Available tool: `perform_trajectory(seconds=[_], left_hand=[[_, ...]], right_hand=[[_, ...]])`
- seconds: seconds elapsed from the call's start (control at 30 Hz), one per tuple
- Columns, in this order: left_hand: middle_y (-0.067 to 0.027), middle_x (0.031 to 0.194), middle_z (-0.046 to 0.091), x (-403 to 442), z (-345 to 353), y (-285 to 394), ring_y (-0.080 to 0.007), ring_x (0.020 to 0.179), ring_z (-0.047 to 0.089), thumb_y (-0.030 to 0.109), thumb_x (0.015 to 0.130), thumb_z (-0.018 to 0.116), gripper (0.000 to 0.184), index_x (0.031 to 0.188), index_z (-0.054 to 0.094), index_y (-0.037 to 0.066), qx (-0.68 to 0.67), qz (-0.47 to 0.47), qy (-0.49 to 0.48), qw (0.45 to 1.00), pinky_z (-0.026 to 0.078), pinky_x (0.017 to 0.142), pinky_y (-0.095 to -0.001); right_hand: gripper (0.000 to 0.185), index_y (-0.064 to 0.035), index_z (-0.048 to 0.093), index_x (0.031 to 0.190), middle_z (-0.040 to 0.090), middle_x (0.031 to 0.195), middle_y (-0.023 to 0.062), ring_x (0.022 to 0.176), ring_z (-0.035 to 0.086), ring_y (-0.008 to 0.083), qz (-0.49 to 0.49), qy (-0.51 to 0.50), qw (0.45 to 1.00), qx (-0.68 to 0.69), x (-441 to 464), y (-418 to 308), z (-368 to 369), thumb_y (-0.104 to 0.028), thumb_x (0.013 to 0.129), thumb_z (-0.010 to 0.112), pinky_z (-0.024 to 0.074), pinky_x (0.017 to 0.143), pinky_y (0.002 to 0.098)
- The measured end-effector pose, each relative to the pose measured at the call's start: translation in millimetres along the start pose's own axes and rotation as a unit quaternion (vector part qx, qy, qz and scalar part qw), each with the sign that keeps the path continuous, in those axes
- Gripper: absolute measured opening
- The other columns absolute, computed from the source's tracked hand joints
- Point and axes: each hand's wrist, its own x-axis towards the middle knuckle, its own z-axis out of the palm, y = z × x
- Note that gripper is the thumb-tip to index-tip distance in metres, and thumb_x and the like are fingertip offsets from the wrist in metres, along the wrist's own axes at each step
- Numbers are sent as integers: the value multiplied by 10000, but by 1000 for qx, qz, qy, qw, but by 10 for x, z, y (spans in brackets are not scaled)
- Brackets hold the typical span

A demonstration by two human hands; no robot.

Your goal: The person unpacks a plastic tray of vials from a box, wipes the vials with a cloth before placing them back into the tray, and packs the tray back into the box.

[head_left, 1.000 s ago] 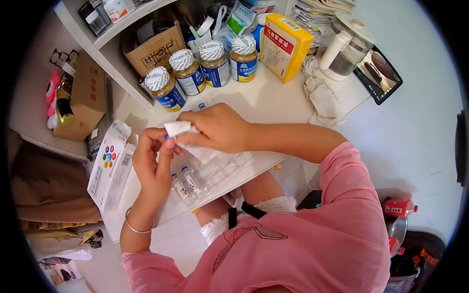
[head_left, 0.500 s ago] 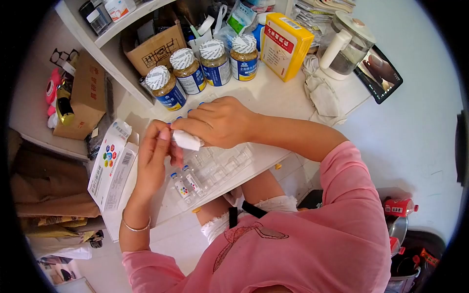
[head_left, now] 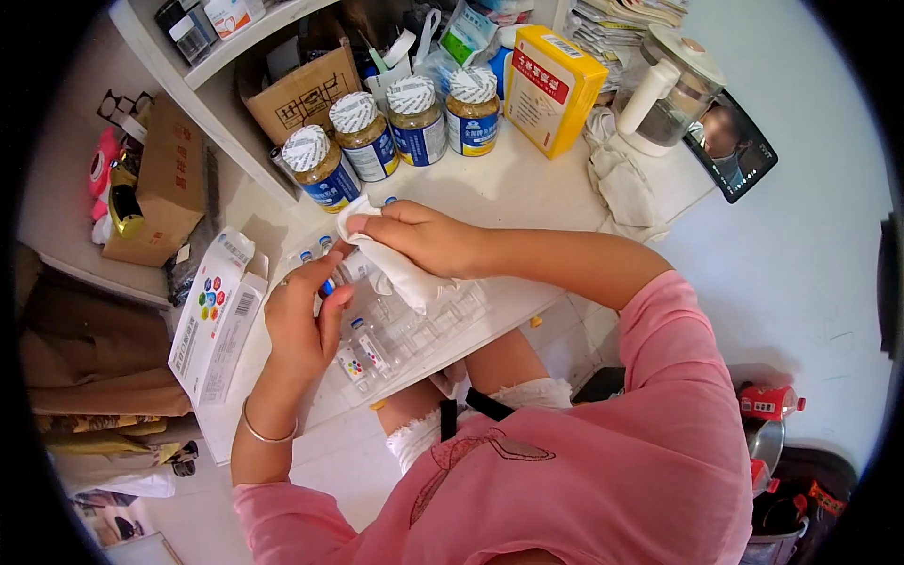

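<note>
My right hand (head_left: pixel 428 240) grips a crumpled white cloth (head_left: pixel 400 273), which hangs over the clear plastic tray (head_left: pixel 414 330). Just left of it, my left hand (head_left: pixel 299 315) is curled with a small blue-capped vial (head_left: pixel 327 287) between thumb and fingers; most of that vial is hidden. Two labelled glass vials, one of them a vial with coloured dots (head_left: pixel 353 365), lie in the near left end of the tray. More blue caps (head_left: pixel 326 242) show beyond my left hand. A white printed carton (head_left: pixel 218 315) with an open end lies left of my left forearm.
Several jars (head_left: pixel 372 151) with white-patterned lids line the back of the table, beside a yellow box (head_left: pixel 554 89). A glass kettle (head_left: pixel 667 89), a beige cloth (head_left: pixel 621 188) and a phone-like screen (head_left: pixel 730 146) are at the right. Shelving rises at the left.
My hands have moved apart. The right one has drawn the white cloth up and it now hangs unfolded; the left one has shifted down and toward me with the blue-capped vial.
</note>
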Motion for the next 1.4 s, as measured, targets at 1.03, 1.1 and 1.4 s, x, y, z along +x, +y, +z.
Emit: perform_trajectory(seconds=[1.03, 1.1, 1.4], left_hand=[[20, 540, 439, 211, -286, -53, -53, 449, 429, 385, 997, 431, 371, 820, 521, 72, -395, -366, -205, 817, 324, 435, -216], [-56, 554, 503, 262, -322, 6, -136, 467, 513, 367, 976, 473, 404, 750, 545, 40, -259, -326, -327, 849, 386, 485, -278], [-114, 604, 572, 204, -195, 84, -290, 568, 569, 382, 885, 592, 327, 778, 584, 73, -48, -195, -330, 922, 417, 540, -390]], right_hand=[[302, -10, 660, 975, 665, 777, 24, 683, 581, 82, -225, 28, 970, -90, 26, 107, -176, -283, 964, 531, 463, 603, 274], [306, -14, 659, 974, 659, 754, 20, 669, 577, 75, -219, 84, 964, -124, 87, 112, -272, -298, 954, 546, 457, 585, 261], [297, -8, 654, 987, 655, 721, 52, 644, 596, 93, -255, 79, 940, -212, 144, 197, -315, -287, 937, 567, 455, 567, 268]])
